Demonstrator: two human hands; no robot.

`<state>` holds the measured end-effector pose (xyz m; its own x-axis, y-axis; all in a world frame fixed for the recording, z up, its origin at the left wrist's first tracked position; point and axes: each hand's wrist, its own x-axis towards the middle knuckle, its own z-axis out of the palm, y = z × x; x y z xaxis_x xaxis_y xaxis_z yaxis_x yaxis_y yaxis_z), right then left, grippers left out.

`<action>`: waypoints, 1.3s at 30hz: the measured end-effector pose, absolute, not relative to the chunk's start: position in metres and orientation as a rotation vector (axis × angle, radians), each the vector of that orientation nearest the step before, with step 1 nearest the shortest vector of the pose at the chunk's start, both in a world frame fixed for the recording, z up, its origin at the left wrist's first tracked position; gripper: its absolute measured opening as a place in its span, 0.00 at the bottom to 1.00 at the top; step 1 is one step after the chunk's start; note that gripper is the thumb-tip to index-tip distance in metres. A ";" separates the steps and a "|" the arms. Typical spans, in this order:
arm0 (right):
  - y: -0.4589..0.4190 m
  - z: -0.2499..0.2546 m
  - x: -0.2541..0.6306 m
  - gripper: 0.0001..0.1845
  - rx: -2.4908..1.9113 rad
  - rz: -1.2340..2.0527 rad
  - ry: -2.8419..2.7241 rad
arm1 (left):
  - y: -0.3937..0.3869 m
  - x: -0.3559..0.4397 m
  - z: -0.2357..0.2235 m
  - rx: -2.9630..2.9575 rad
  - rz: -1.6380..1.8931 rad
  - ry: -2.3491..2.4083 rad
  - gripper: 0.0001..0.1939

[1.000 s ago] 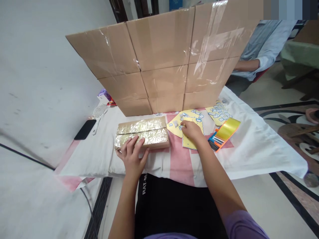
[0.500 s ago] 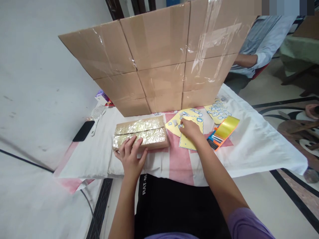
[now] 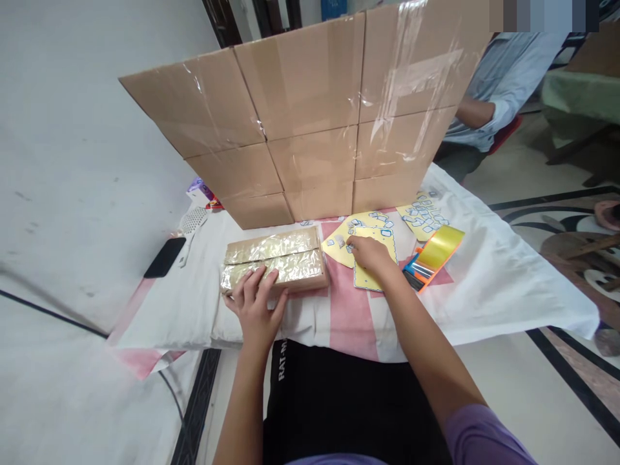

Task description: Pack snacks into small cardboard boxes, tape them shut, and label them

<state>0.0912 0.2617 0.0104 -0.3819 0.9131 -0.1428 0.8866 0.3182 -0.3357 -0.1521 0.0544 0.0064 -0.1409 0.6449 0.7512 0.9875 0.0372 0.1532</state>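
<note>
A small cardboard box (image 3: 305,282) bound in shiny clear tape lies in front of me. On its top near the front left rests my left hand (image 3: 254,303), fingers spread and thumb at the front side. To the right, my right hand (image 3: 371,254) is closed in a pinch low over yellow paper. Whatever its fingertips hold is too small or hidden to make out. Beneath that hand lies a yellow sheet with a blue wavy border (image 3: 365,279), overlapping another yellow sheet (image 3: 334,244) with small blue-outlined cut pieces on it.
A tall taped cardboard panel (image 3: 310,97) stands behind the box. Right of my hand lies a tape dispenser with yellowish tape (image 3: 436,255), near a third yellow sheet (image 3: 421,216). A black phone (image 3: 165,257) lies at left. Behind the panel sits another person (image 3: 508,84).
My right hand's fingertips have moved slightly left and toward me. The bordered yellow sheet under it has shifted a little to the right. My left hand stays on the box.
</note>
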 end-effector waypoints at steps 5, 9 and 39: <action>0.265 0.013 0.096 0.26 -1.670 0.631 -2.567 | 0.056 -0.153 0.006 -1.644 -0.906 -1.836 0.21; 0.267 0.018 0.096 0.25 -1.629 0.673 -2.620 | 0.057 -0.155 0.005 -1.652 -0.922 -1.850 0.21; 0.266 0.025 0.094 0.22 -1.618 0.778 -2.670 | 0.064 -0.157 0.011 -1.681 -0.931 -1.877 0.23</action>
<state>0.0936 0.2660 0.0249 -0.4923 0.8150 -0.3056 0.8517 0.3785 -0.3625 -0.1566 0.0640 0.0111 -0.1552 0.6775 0.7189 0.9823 0.0288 0.1849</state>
